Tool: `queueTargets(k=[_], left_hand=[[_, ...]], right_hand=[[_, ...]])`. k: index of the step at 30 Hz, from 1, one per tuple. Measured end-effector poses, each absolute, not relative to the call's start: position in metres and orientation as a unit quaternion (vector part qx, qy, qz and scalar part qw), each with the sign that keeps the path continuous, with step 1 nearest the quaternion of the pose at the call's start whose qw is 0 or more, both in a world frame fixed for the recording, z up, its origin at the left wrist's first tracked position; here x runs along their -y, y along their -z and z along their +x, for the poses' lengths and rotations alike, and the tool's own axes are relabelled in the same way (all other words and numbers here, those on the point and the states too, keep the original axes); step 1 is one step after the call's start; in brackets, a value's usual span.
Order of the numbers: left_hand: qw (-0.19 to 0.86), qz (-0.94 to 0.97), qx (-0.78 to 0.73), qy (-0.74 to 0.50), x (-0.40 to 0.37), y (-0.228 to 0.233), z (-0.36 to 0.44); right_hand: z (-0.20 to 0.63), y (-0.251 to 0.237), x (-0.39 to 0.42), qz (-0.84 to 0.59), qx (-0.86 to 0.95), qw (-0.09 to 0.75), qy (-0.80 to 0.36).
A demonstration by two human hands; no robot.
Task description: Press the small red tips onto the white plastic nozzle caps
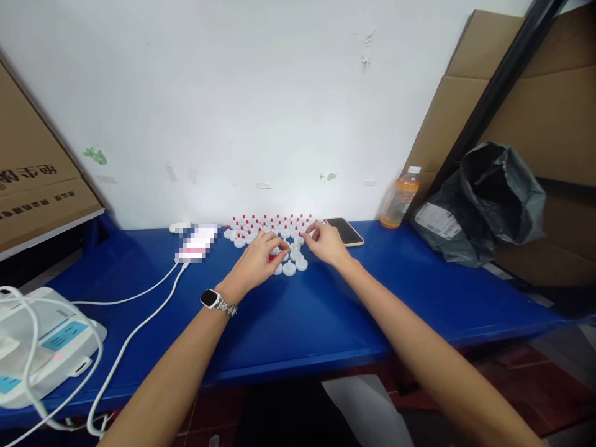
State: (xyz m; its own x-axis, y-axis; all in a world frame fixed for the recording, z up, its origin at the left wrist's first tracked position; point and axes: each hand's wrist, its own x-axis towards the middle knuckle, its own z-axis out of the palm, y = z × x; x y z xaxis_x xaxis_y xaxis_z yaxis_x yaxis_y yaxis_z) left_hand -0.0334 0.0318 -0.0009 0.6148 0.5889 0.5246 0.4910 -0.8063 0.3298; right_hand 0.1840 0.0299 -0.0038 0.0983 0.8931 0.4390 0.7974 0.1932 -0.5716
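Several round white caps with small red tips stand in a cluster by the wall. In front of them are several white caps without red tips. My left hand, with a watch on its wrist, curls over the near left side of the group, thumb and fingers drawn together. Small red pieces show partly under its palm. My right hand is at the right side of the group, thumb and forefinger closed beside a white cap. What either hand's fingertips hold is too small to make out.
A dark-screened phone lies right of the caps, with an orange drink bottle and a grey plastic bag farther right. To the left are a blurred-out device on white cables and a power strip. The blue table meets the wall.
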Motion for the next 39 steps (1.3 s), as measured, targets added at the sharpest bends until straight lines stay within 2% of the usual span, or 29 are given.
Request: queueTargets(k=[4,7,12,16,20,27,32,36,39], left_hand=[[0.087,0.889,-0.314,-0.323,-0.036,0.001,-0.038],[0.092,0.885,-0.322,-0.324,-0.037,0.001,-0.039],[0.091,0.876,-0.321,-0.349,-0.035,-0.004,-0.039],[0.095,0.855,-0.335,-0.384,-0.031,-0.007,-0.038],[0.088,0.848,-0.343,-0.393,-0.024,-0.007,-0.034],[0.017,0.874,-0.362,-0.323,-0.019,-0.003,-0.035],[-0.003,0.867,-0.364,-0.341,-0.021,-0.005,-0.031],[0.06,0.813,-0.394,-0.425,-0.024,-0.012,-0.034],[0.128,0.719,-0.454,-0.511,-0.031,-0.016,-0.05]], right_hand=[[0.18,0.004,-0.062,-0.657,0.703,0.27,0.019],[0.177,0.008,-0.072,-0.662,0.708,0.244,0.041],[0.177,0.002,-0.055,-0.629,0.695,0.344,0.052],[0.165,-0.006,-0.03,-0.516,0.737,0.434,-0.041],[0.147,-0.004,-0.012,-0.448,0.753,0.473,-0.093],[0.135,0.004,0.002,-0.43,0.743,0.499,-0.12],[0.124,0.0,0.003,-0.41,0.749,0.518,-0.054],[0.125,-0.006,-0.001,-0.403,0.761,0.508,0.033],[0.14,-0.007,-0.005,-0.453,0.723,0.518,0.059]])
